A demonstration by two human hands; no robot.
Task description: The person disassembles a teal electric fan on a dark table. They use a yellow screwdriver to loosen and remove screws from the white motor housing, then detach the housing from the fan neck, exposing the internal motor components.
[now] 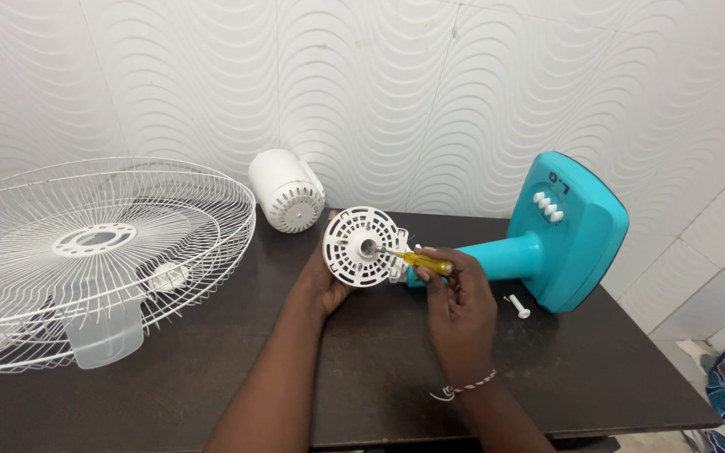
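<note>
The left hand [322, 285] reaches up from below and grips the white motor housing [362, 247], a round slotted disc facing the camera; its fingers are clamped on the disc's left and rear edge, mostly hidden behind it. The right hand [456, 309] holds a screwdriver [417, 260] with a yellow handle, fingers closed around the handle, the metal tip set into the hub at the centre of the disc. The housing sits on the end of the teal neck of the fan stand [564, 231], which lies on its side on the dark table [614, 377], its broad base with white buttons standing up to the right of the right fingers. A small white bolt [517, 308] lies on the table just right of the right hand, near the base. A white motor cover [288, 191] rests beyond the left fingers, against the wavy white wall. Far left of the left hand lies a white wire grille [94, 252], with a clear plastic cup [106, 335] under it at the table's edge. A cord bracelet circles the right wrist.
</note>
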